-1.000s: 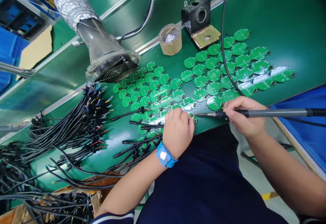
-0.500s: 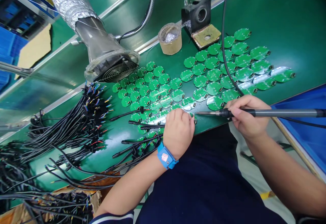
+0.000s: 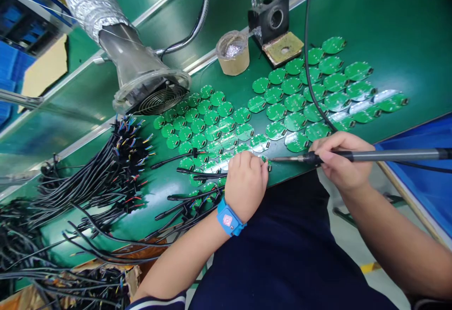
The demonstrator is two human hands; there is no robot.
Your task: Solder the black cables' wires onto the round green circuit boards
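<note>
My right hand (image 3: 342,159) is closed around the handle of a soldering iron (image 3: 395,155), whose metal tip points left to the edge of a round green circuit board (image 3: 264,159). That board lies mostly hidden under my left hand (image 3: 246,178), which is closed, fingers bent down. A black cable (image 3: 210,176) runs into the left hand from the left; its end is covered by the fingers. On the left wrist is a blue wrist strap (image 3: 229,218). Further round green circuit boards (image 3: 260,143) lie in rows just beyond both hands.
A fume extractor (image 3: 155,89) hangs over the left boards. Behind stand a tub of solder bits (image 3: 233,60) and an iron stand (image 3: 271,18) with a sponge (image 3: 284,48). Bundled black cables (image 3: 81,164) lie left. The iron's cord (image 3: 308,42) crosses the right boards.
The iron's tip has shifted slightly left, onto or close against the board's edge by my left fingers. The whole view has moved a little; both hands keep their grips.
</note>
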